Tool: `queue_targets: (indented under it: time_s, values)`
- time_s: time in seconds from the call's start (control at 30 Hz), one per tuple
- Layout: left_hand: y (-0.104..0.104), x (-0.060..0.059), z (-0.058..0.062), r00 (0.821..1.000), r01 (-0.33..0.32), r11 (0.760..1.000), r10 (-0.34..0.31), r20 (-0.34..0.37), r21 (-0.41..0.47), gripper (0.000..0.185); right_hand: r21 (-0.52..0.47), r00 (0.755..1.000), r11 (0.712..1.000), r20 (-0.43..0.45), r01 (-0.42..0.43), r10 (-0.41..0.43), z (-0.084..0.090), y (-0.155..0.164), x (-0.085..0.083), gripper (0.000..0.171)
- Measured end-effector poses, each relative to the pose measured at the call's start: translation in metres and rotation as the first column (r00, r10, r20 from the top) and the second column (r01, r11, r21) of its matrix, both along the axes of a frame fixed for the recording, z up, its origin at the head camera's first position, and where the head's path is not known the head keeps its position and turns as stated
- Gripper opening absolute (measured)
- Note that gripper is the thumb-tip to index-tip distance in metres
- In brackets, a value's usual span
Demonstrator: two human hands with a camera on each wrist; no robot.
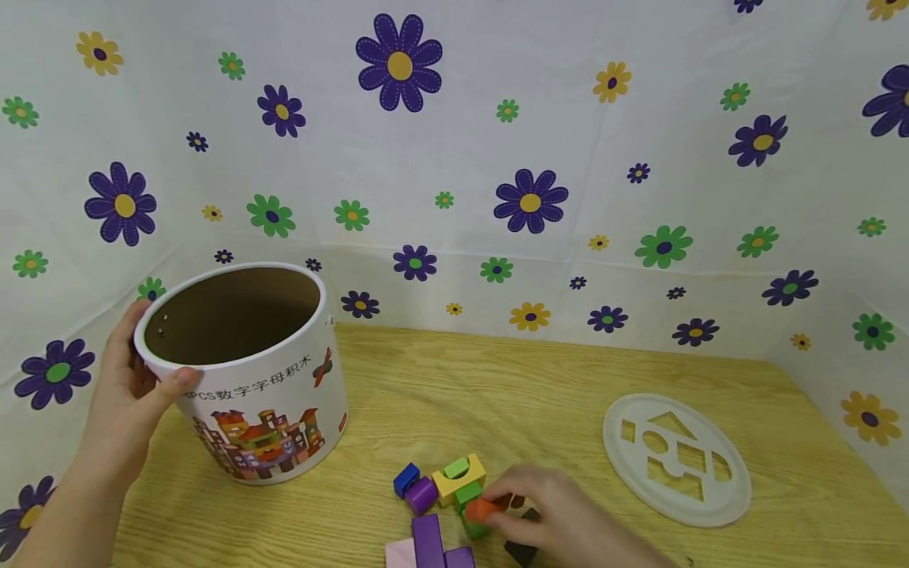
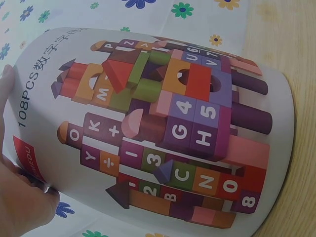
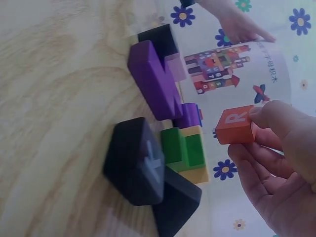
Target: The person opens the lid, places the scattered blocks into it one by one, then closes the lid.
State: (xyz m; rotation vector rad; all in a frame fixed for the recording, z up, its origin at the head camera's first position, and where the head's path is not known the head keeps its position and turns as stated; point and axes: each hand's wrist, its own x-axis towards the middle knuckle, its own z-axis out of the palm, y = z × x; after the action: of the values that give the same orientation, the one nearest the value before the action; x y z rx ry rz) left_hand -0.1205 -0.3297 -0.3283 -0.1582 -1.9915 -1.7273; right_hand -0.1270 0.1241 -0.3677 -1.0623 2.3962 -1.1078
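At the left of the head view, a white round bucket (image 1: 270,386) printed with a block castle stands on the wooden table, its mouth uncovered. My left hand (image 1: 124,402) grips its rim, thumb on the outside wall and fingers round the far left side. My right hand (image 1: 554,509) pinches an orange block (image 3: 236,124) marked with a white R between thumb and fingers. Close by are a yellow arch block (image 1: 447,491), green blocks (image 1: 467,495), a purple cylinder (image 1: 422,497), a blue block (image 1: 406,479) and black blocks (image 3: 136,163).
A white lid (image 1: 618,442) with shaped cut-outs lies on the table (image 1: 511,394) to the right. Long purple (image 1: 428,544) and pink (image 1: 400,554) blocks lie at the near edge of the view. A flower-printed cloth (image 1: 454,134) hangs behind and at both sides.
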Motion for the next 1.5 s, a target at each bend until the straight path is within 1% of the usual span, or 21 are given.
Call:
queue_targets:
  time_s: [0.07,0.2,0.3,0.4,0.53,0.6,0.77,0.97,1.1,1.33,1.5]
  values:
    - [0.0,0.0,0.0,1.0,-0.001,1.0,0.001,-0.001,-0.002,0.08,-0.026,1.0,0.999,-0.011,0.024,-0.024,0.001,-0.001,-0.001,0.015]
    - [0.0,0.0,0.0,1.0,0.005,1.0,-0.004,-0.007,0.004,0.08,-0.09,0.993,0.996,-0.118,0.02,-0.03,0.004,-0.003,-0.005,0.013]
    - [0.0,0.0,0.0,1.0,0.003,1.0,-0.003,-0.007,0.005,0.08,-0.117,0.987,0.993,-0.16,0.016,-0.035,0.009,-0.005,-0.008,0.013]
    - [0.0,0.0,-0.001,1.0,-0.001,1.0,0.001,-0.002,0.001,0.08,-0.121,0.983,0.992,-0.175,0.032,-0.053,0.019,-0.01,-0.011,0.015]
    - [0.0,0.0,-0.001,1.0,-0.004,1.0,0.004,-0.002,-0.008,0.08,-0.152,0.981,0.988,-0.186,0.03,-0.059,0.034,-0.019,-0.016,0.017]
    - [0.0,0.0,-0.001,1.0,-0.003,1.0,0.003,-0.006,-0.01,0.081,-0.181,0.979,0.983,-0.197,0.015,-0.052,0.04,-0.023,-0.02,0.017]
    - [0.0,0.001,-0.001,1.0,0.003,1.0,-0.003,-0.008,-0.009,0.081,-0.219,0.983,0.975,-0.172,0.034,-0.072,0.053,-0.036,-0.03,0.021]
    - [0.001,0.001,-0.002,1.0,0.002,1.0,-0.002,-0.011,-0.01,0.081,-0.218,0.982,0.968,-0.114,0.126,-0.154,0.068,-0.054,-0.035,0.022]
    - [0.001,0.001,-0.002,1.0,-0.002,1.0,0.002,-0.016,-0.014,0.08,-0.228,0.98,0.961,-0.078,0.16,-0.181,0.075,-0.067,-0.038,0.023]
    - [0.001,0.001,-0.002,1.0,0.003,1.0,-0.003,-0.011,-0.02,0.081,-0.281,0.983,0.946,-0.035,0.164,-0.181,0.082,-0.09,-0.044,0.023]
    - [0.001,0.0,-0.002,1.0,-0.004,1.0,0.004,-0.007,-0.024,0.081,-0.321,0.988,0.936,-0.014,0.143,-0.156,0.092,-0.106,-0.045,0.026]
